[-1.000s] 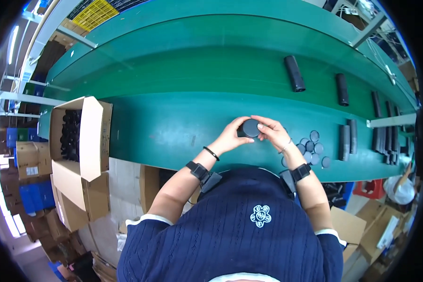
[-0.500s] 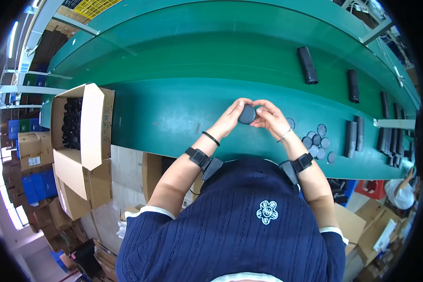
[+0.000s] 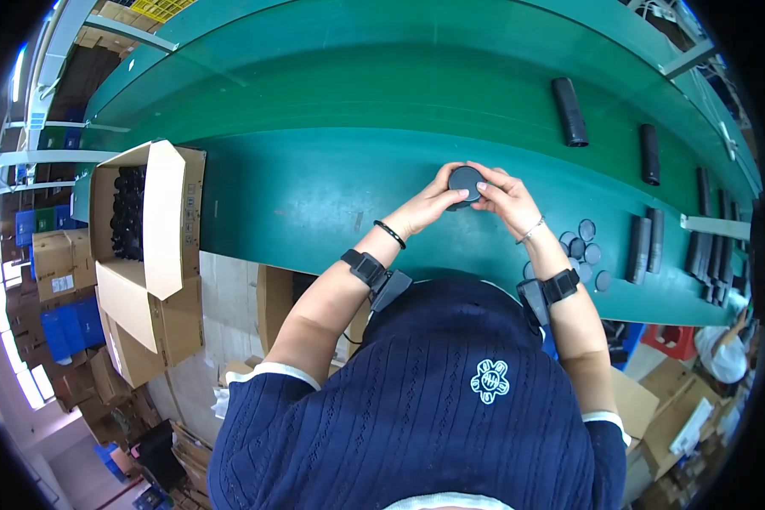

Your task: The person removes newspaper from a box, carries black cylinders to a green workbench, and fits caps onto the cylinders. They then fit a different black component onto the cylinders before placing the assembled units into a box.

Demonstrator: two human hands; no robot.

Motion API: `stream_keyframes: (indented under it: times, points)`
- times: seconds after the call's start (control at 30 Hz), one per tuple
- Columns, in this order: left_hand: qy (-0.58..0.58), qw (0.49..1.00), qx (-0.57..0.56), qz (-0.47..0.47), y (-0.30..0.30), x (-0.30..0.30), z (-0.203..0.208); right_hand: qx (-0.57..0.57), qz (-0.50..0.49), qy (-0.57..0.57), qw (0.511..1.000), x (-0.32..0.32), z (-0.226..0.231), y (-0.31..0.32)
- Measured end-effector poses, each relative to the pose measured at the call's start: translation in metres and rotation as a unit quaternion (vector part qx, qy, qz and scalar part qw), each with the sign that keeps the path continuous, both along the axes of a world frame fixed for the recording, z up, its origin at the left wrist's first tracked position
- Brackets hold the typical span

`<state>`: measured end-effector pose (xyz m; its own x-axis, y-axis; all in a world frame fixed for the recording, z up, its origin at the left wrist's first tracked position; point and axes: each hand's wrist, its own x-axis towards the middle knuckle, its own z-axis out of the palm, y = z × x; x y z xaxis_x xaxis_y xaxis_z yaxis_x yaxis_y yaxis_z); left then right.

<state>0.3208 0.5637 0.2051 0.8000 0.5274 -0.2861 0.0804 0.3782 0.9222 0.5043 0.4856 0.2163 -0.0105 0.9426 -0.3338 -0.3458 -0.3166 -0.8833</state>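
A round black lens-cap-like disc [image 3: 465, 181] is held above the green work surface, its flat face upward. My left hand [image 3: 438, 200] grips its left and lower edge, with the thumb laid on the face. From the other side my right hand [image 3: 509, 201] closes on the same disc, thumb pressing near its right edge. The undersides of the fingers are hidden. Just right of my right wrist lies a loose group of similar small black discs [image 3: 592, 254], some partly covered by my forearm.
Stacks of black discs or sleeves form cylinders on the surface [image 3: 637, 251] and on the raised green belt [image 3: 570, 115], with several more at far right. An open cardboard box [image 3: 163, 217] full of black parts stands left. Another person [image 3: 721, 353] is at far right.
Both hands have moved slightly up and to the right with the disc. My left thumb now lies over the disc's face, and my right fingers have closed further round it.
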Motion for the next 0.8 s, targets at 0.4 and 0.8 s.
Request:
stream_keyframes:
  times: [0.4,0.8]
  points:
    - [-0.03,0.992,0.123,-0.015,0.007,0.005,-0.012,-0.012,-0.032,0.077,0.996,-0.006,-0.014,-0.006]
    - [-0.09,0.991,0.03,0.092,-0.004,0.003,0.013,0.007,0.102,-0.035,0.994,-0.003,-0.016,-0.048]
